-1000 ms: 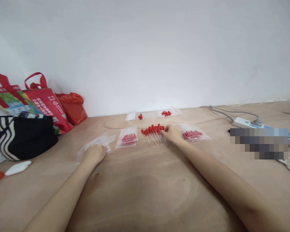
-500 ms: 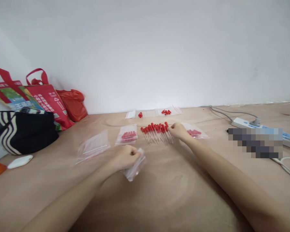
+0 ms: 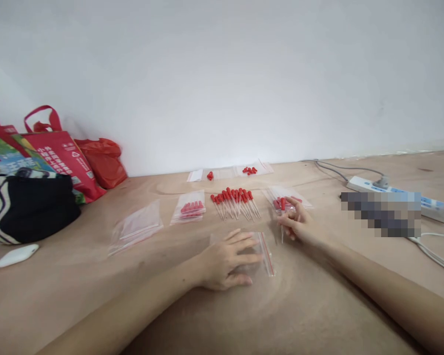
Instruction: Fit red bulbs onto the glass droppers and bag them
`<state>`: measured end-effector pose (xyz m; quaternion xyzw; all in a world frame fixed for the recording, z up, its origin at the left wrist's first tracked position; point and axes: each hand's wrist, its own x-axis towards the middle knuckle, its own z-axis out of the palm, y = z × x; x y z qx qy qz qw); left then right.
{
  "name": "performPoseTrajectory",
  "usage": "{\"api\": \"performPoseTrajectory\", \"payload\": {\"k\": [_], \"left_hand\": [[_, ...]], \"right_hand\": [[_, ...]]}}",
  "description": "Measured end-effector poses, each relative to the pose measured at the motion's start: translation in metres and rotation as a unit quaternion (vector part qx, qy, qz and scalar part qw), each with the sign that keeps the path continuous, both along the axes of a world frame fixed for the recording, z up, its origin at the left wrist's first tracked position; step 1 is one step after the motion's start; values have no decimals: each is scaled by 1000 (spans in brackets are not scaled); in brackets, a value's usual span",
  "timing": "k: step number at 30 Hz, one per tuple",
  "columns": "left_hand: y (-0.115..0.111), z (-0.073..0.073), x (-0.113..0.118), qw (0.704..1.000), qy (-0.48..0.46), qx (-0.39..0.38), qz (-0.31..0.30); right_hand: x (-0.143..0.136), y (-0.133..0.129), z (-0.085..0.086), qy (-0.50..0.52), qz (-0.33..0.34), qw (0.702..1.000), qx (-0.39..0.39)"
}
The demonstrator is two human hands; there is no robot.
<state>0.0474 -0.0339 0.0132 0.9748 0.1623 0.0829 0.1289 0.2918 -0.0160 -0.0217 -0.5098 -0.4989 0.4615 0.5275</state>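
Note:
Fingers spread, my left hand (image 3: 227, 261) lies flat on a clear zip bag (image 3: 264, 251) with a red line along its right edge. My right hand (image 3: 298, 222) pinches a dropper (image 3: 282, 209) with a red bulb on top and a thin clear stem pointing down. Beyond my hands several red-bulbed droppers (image 3: 237, 197) lie fanned out on the table. To their left is a zip bag with red bulbs (image 3: 192, 208). Another bag with red bulbs (image 3: 296, 197) sits just behind my right hand, which partly hides it.
Clear bags (image 3: 138, 224) lie at the left. Near the wall are loose red bulbs (image 3: 249, 170) on a bag. A black pouch (image 3: 40, 207), red shopping bags (image 3: 62, 158) and a white object (image 3: 18, 256) stand or lie far left; a power strip (image 3: 395, 192) is at right.
My left hand has moved right, opened and laid its bag flat on the table. My right hand has lifted a dropper from the row and come right and nearer. The view has shifted slightly.

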Motion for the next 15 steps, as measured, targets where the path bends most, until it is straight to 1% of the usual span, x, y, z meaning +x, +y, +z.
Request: {"api": "performPoseTrajectory", "payload": {"k": [2, 5, 8, 15], "left_hand": [[-1, -4, 5, 999, 34, -11, 5], [-1, -8, 7, 997, 59, -40, 36], [-2, -7, 6, 995, 61, -55, 54], [-4, -6, 7, 995, 53, -67, 59]], "right_hand": [[-2, -3, -1, 20, -8, 1000, -11], [-8, -8, -2, 37, -20, 999, -28], [-15, -13, -2, 39, -19, 999, -23], [-21, -15, -5, 22, -13, 1000, 7]]}}
